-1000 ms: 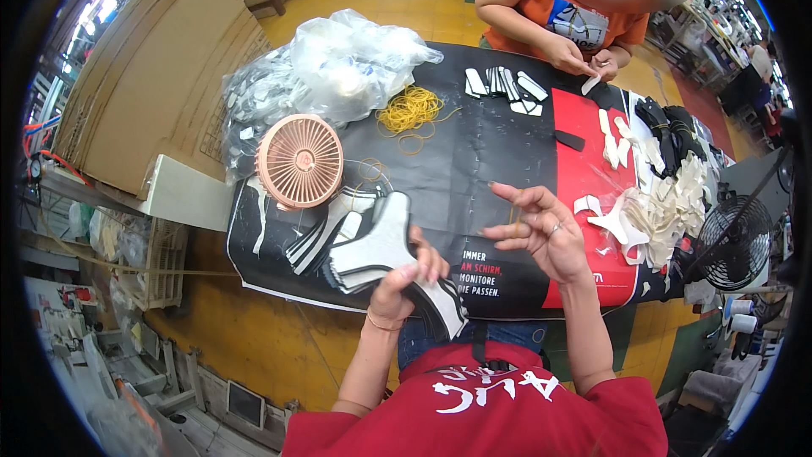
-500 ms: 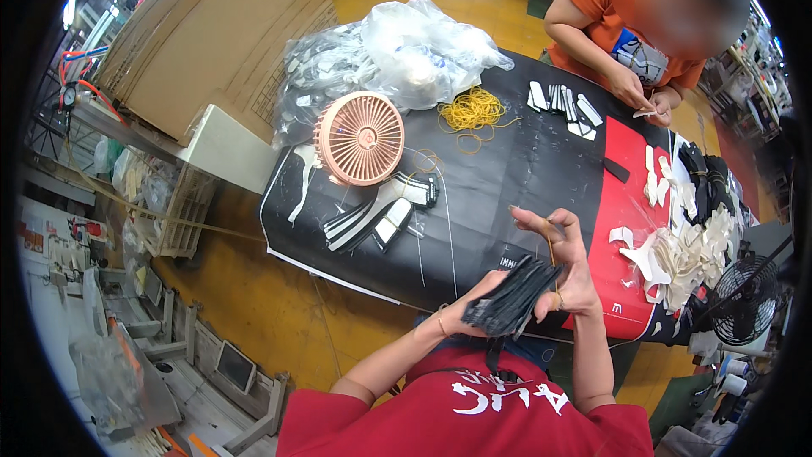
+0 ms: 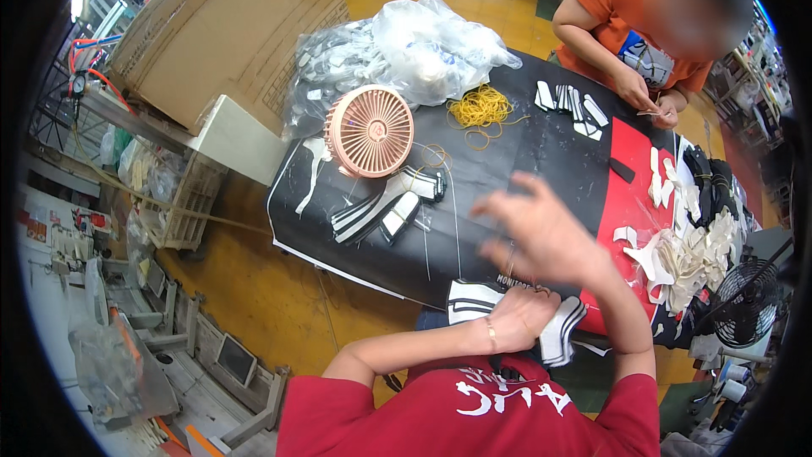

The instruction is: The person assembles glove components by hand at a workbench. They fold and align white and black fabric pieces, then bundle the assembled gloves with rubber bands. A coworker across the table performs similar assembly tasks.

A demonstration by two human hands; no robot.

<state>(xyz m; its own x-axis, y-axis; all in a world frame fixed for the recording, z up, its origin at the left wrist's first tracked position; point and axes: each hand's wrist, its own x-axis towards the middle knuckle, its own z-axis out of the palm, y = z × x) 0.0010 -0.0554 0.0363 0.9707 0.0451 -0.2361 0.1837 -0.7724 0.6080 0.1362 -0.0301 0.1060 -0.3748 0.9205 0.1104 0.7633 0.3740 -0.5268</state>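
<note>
1. The left hand (image 3: 520, 315) is closed on a bundle of black-and-white striped pieces (image 3: 474, 300) at the near table edge, just in front of the person's red shirt (image 3: 474, 410). The pieces stick out on both sides of the fist.
2. The right hand (image 3: 541, 233) is above the left hand, fingers spread and blurred. It grips nothing visible.
3. The bundle lies over the near edge of the table (image 3: 507, 161), which has a black cover with a red panel to the right.
4. A second stack of striped pieces (image 3: 385, 207) lies further left on the table, just below a pink round fan (image 3: 370, 131) that stands tilted.
5. A heap of yellow rubber bands (image 3: 480, 106) lies beyond the fan, beside clear plastic bags (image 3: 406, 51) at the far left corner.
6. A pile of white cut pieces (image 3: 689, 254) lies at the right edge, near a small black fan (image 3: 744, 305).
7. A person in an orange shirt (image 3: 622, 13) sits at the far side, both hands together near a row of black-and-white pieces (image 3: 571, 106).
</note>
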